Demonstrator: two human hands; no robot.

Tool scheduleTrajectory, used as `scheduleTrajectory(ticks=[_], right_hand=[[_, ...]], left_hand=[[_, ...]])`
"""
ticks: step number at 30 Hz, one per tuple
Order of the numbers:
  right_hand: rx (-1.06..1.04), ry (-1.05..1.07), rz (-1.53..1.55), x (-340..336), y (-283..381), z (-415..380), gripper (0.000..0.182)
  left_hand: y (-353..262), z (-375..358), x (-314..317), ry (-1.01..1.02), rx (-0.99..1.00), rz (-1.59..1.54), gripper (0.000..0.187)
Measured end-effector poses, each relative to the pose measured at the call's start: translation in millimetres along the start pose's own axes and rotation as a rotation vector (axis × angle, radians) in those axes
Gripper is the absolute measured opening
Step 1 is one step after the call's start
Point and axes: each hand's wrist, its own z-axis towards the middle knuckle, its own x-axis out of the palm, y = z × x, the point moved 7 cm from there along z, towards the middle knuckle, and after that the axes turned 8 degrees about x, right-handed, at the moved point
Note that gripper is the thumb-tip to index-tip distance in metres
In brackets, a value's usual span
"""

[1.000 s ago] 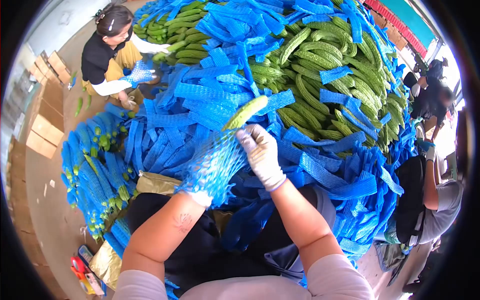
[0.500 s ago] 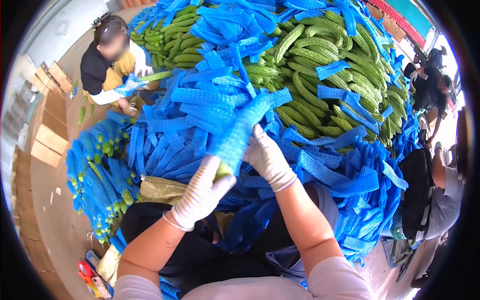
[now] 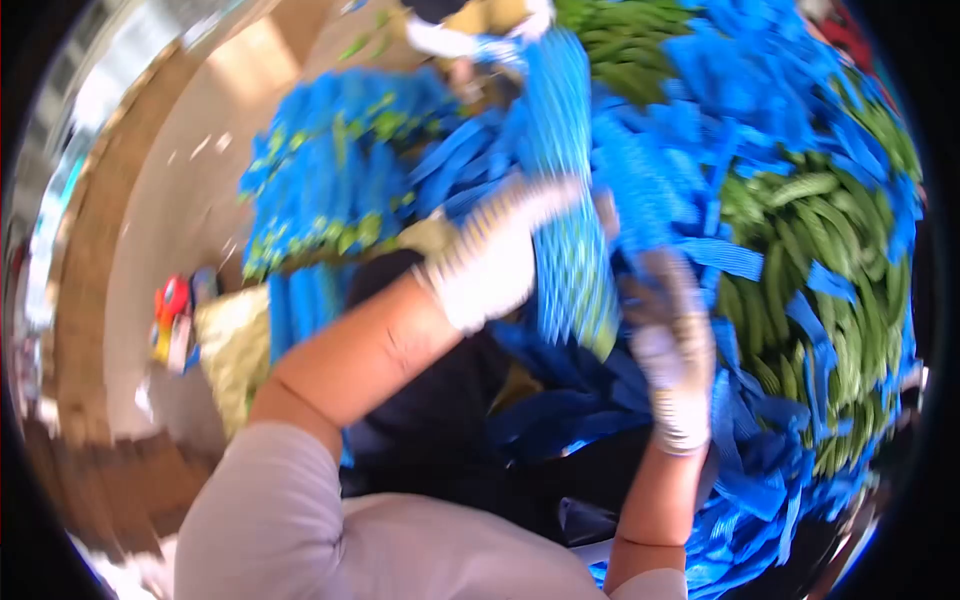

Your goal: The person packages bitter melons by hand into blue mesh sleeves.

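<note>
At upper centre of view: net-sleeved gourd [image 3: 560, 105], held lengthwise. Left hand [image 3: 500, 255] closed around its middle; right hand [image 3: 680, 330] partly open near lower end, apparently empty (motion blur limits detail). Advisable: grip firmly without crushing; keep mesh [image 3: 572, 235] even. Appearance: blue, pale-streaked; green tip [image 3: 604, 342] exposed.

In bright light, blur smears the right hand [image 3: 675, 345] and the netting [image 3: 555, 115] at the grip; left of it, the fisheye-bent edge washes out pale
</note>
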Motion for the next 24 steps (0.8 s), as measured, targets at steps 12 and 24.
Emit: scheduleTrajectory(ticks=[12,24], right_hand=[[0.167,-0.321,-0.445,-81.8,-52.3,2.8,0.042],[0.421,-0.222,-0.93,-70.4,-103.1,0.0,0.046]], left_hand=[[-194.1,-219.0,-403.5,-0.918,-0.172,0.916,0.051],[-146.0,-293.7,-611.1,-0.87,-0.612,1.775,0.057]])
